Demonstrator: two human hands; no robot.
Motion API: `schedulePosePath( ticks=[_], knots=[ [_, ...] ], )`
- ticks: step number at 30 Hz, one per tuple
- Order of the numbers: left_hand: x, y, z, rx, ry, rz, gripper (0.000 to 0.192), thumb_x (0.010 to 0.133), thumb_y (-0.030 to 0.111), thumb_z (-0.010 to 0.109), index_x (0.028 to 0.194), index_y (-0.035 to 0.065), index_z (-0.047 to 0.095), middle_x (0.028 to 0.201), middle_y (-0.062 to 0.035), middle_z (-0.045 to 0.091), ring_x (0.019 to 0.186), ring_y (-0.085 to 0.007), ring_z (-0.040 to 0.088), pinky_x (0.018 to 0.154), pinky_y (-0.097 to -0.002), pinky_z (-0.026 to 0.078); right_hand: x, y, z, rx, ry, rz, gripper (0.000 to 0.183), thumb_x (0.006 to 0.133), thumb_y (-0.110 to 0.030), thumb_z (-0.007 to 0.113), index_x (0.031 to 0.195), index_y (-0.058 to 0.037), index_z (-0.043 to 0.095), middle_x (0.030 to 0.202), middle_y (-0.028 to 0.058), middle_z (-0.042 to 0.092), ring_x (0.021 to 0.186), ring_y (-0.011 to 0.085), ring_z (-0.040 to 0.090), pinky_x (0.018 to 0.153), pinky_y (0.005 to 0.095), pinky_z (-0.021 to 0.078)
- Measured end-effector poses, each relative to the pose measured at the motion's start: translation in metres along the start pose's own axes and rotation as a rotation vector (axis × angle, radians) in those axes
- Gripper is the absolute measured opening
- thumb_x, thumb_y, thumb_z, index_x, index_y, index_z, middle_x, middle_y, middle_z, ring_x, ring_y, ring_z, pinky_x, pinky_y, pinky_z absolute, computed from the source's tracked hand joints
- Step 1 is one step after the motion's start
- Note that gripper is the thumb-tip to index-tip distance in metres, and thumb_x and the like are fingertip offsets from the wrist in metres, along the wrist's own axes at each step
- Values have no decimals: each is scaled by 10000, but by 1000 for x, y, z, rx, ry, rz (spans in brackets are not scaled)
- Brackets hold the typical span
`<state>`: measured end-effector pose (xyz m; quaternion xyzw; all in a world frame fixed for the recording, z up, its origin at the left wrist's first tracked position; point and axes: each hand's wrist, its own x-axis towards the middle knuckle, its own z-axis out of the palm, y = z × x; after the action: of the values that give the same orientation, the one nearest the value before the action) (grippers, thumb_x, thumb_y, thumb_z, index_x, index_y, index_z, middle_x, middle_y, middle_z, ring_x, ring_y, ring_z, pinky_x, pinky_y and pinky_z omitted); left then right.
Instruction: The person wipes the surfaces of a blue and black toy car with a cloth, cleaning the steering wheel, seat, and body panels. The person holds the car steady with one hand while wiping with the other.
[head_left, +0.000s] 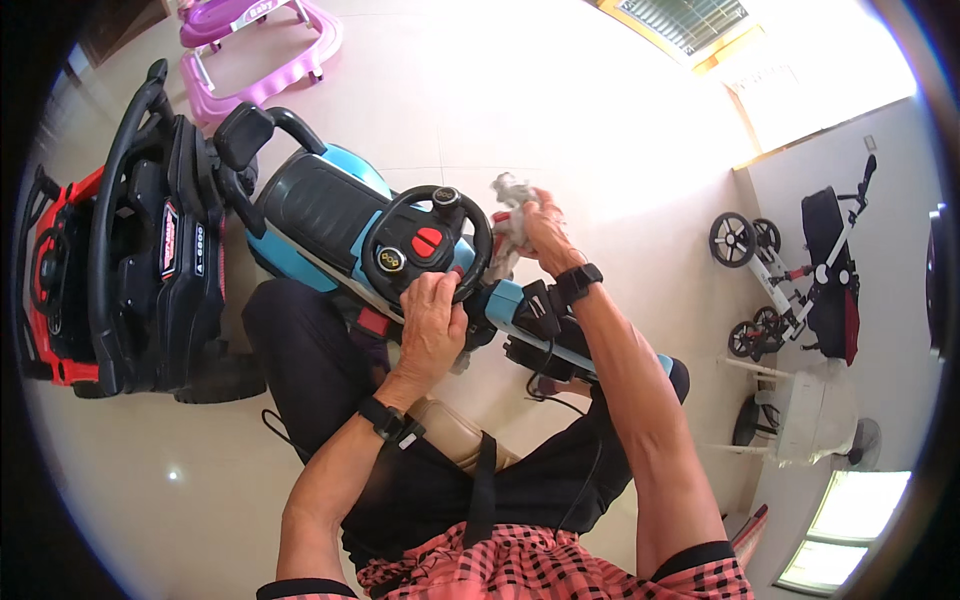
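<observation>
A blue-and-black ride-on toy car (311, 206) stands in front of me, close to my knees. Its black toy steering wheel (489, 232) has a red centre button and two round dials. My left hand (433, 326) grips the near part of the wheel's rim, with its fingers curled over it. A crumpled grey-white cloth with red patches (512, 189) is bunched in my right hand (546, 225), just beyond the wheel's right side. The cloth's lower end hangs beside the rim; whether it touches the car there I cannot tell. Toward my right knee extends the car's blue-and-black front section (504, 301).
A red-and-black toy car (161, 247) stands at the left, close to the blue car's backrest. Beyond them is a purple baby walker (270, 82). At right are a folded-looking stroller (821, 262) and a covered white table (814, 412). A beige padded seat (446, 431) is under me.
</observation>
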<state>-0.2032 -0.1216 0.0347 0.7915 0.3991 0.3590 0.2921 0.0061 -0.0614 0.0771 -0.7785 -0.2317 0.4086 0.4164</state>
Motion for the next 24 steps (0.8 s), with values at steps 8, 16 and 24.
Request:
schedulePosePath(
  ticks=[8,16,24],
  knots=[
    [7,-4,2,35,3,32,386,846,57,643,1218,28,542,1058,-142,537,1026,-352,531,901,-460,403,14,47,25,547,-301,381,409,1028,-367,382,1196,-44,570,1060,160,668,905,278,686,748,532,576],
    [8,-10,-5,33,32,26,428,817,36,642,1231,32,531,1057,-128,526,1019,-338,519,892,-447,393,-10,54,56,686,-227,395,422,1021,-401,393,1113,-56,619,1020,128,681,892,261,694,686,466,588],
    [13,-19,-15,-1,63,16,378,809,24,641,1176,45,555,1013,-115,544,991,-330,539,892,-445,398,-26,53,64,455,-216,330,474,1006,-415,384,1094,-16,624,980,117,668,846,242,690,690,421,587]
  ],
)
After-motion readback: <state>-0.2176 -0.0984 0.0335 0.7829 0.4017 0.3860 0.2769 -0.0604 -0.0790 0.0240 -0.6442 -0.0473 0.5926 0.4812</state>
